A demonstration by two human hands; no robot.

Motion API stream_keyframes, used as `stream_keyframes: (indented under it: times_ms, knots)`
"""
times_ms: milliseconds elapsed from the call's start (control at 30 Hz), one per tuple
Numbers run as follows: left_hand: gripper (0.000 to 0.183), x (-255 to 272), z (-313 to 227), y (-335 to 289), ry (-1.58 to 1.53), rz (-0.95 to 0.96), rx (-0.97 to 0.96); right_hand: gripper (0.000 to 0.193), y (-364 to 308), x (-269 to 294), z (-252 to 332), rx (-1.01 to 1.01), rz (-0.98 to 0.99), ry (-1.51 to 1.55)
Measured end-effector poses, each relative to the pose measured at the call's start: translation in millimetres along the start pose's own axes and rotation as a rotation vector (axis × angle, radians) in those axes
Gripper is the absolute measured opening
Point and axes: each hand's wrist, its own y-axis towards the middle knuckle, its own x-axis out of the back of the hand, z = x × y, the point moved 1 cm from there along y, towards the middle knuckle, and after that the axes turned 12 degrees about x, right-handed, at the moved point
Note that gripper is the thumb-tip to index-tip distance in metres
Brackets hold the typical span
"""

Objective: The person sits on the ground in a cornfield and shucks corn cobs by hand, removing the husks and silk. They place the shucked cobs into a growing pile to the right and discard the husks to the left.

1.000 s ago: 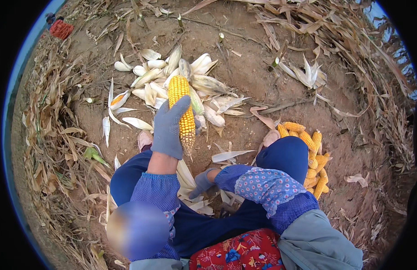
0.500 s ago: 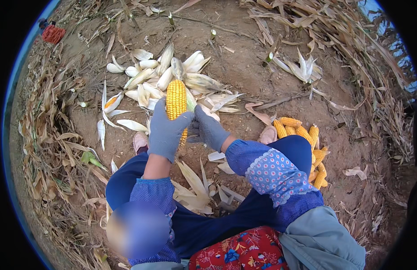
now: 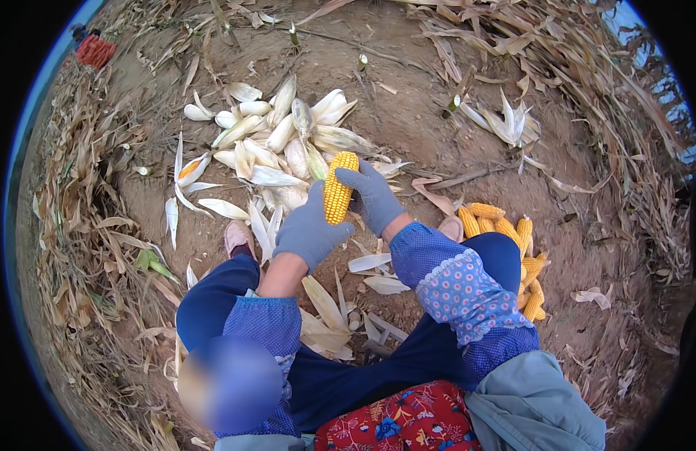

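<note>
Carefully, two hands in grey knit gloves hold a bare ear of corn [image 3: 337, 197] above reddish-brown soil [image 3: 446, 248], between the worker's bent knees and just in front of a heap of pale, unhusked ears [image 3: 284, 135]. The left hand [image 3: 310, 233] is wrapped around the ear's left side and lower end, while the right hand [image 3: 378, 197] closes on its upper right side, a finger or thumb laid across the kernels; its other fingertips are hidden. The ear leans slightly to the right at its top, a thick cylinder packed with glossy, beadlike yellow kernels in tight rows.

The heap's husks are papery and cream-colored, some streaked grey, tapering to points. To its left lies a partly opened ear [image 3: 189, 171], orange kernels showing through a slit in the stiff, splayed leaves. Beside the right knee, stripped ears [image 3: 527, 255] form a pile of knobbly golden cylinders. Loose husks [image 3: 325, 316], curled and dry, lie between the legs. Ruffled sleeve covers [image 3: 461, 293] in blue printed fabric, smooth navy trousers [image 3: 385, 368] and a red floral cloth [image 3: 397, 421] dress the worker. Brittle, ribbonlike stalks and leaves [image 3: 85, 225] lie tangled along the left side.
</note>
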Motion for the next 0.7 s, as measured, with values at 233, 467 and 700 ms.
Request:
stream_keyframes:
  times_ms: [233,467,700]
  knots:
    - [0.044,6,-1,-2,0.345,0.067,0.047,0.058,37,74,35,0.360,-0.199,-0.749]
    - [0.035,8,-14,-22,0.402,0.115,-0.092,0.060,16,178,113,-0.143,-0.032,-2.079]
    - [0.044,2,-13,-52,0.461,0.181,-0.267,0.039,0,223,106,-0.390,-0.124,-2.198]
